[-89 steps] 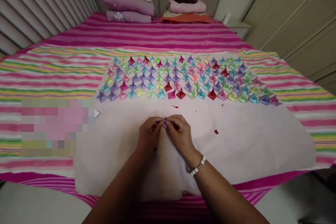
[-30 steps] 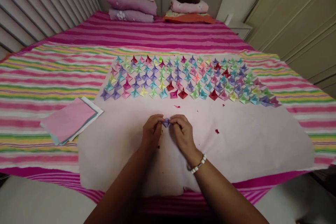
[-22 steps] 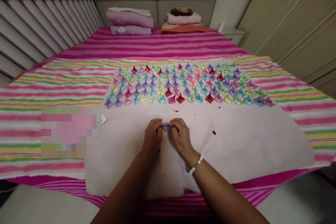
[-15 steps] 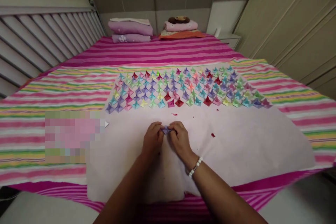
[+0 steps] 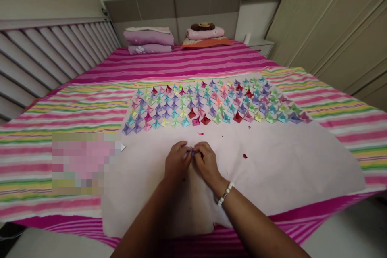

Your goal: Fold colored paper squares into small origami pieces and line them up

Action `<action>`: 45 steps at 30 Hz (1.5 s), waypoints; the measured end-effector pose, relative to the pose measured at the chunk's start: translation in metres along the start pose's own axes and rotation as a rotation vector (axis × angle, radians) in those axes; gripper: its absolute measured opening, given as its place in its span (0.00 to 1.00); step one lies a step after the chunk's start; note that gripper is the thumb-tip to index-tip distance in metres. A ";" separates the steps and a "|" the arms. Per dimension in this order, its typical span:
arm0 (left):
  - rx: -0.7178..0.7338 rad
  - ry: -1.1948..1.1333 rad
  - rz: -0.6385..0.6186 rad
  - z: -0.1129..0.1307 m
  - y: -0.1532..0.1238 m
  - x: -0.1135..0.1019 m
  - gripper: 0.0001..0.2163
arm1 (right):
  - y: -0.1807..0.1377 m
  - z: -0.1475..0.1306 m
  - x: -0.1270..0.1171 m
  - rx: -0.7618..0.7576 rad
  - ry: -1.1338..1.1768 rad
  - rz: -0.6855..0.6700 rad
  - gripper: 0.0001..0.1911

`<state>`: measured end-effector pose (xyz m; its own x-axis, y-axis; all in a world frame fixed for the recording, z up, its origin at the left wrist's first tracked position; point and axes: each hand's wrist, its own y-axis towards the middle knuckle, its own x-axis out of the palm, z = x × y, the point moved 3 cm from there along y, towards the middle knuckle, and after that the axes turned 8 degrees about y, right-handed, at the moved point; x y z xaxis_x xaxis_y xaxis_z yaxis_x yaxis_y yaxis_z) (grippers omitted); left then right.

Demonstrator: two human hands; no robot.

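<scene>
Between my fingertips is a small purple folded paper piece (image 5: 191,151), pinched from both sides and mostly hidden by the fingers. My left hand (image 5: 177,160) is closed on its left side. My right hand (image 5: 207,161), with a white bead bracelet (image 5: 225,194) at the wrist, is closed on its right side. Both hands are over a pale sheet (image 5: 281,161) spread on the bed. Beyond them, rows of colourful folded paper pieces (image 5: 196,121) with raised points stand on the sheet's far part.
Red paper scraps (image 5: 244,156) lie on the sheet right of my hands. A blurred-out patch (image 5: 84,161) covers something at the left. Folded purple bedding (image 5: 148,37) and an orange-and-pink stack (image 5: 205,42) rest by the headboard (image 5: 208,6). A slatted rail (image 5: 57,48) runs along the left.
My fingers have drawn closer together around the purple paper piece, so less of it shows. The camera view has tilted slightly upward.
</scene>
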<state>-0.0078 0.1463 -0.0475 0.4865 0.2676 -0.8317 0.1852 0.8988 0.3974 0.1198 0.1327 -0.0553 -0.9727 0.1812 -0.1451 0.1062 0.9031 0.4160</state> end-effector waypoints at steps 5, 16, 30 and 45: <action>0.088 0.014 -0.037 0.001 0.003 0.000 0.07 | 0.000 0.000 0.000 -0.003 -0.018 0.000 0.11; 0.045 -0.184 -0.055 -0.009 0.007 0.005 0.08 | -0.006 0.000 0.001 -0.039 -0.133 -0.073 0.15; 0.114 -0.181 -0.114 -0.001 0.007 -0.018 0.08 | -0.012 -0.016 0.006 -0.217 -0.461 -0.211 0.12; 0.019 -0.320 -0.180 -0.028 -0.011 -0.049 0.12 | -0.012 -0.033 -0.002 -0.186 -0.256 -0.239 0.11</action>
<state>-0.0569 0.1333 -0.0220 0.6863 -0.0196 -0.7270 0.3071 0.9140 0.2652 0.1136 0.1088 -0.0309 -0.8800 0.0864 -0.4671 -0.1797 0.8497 0.4957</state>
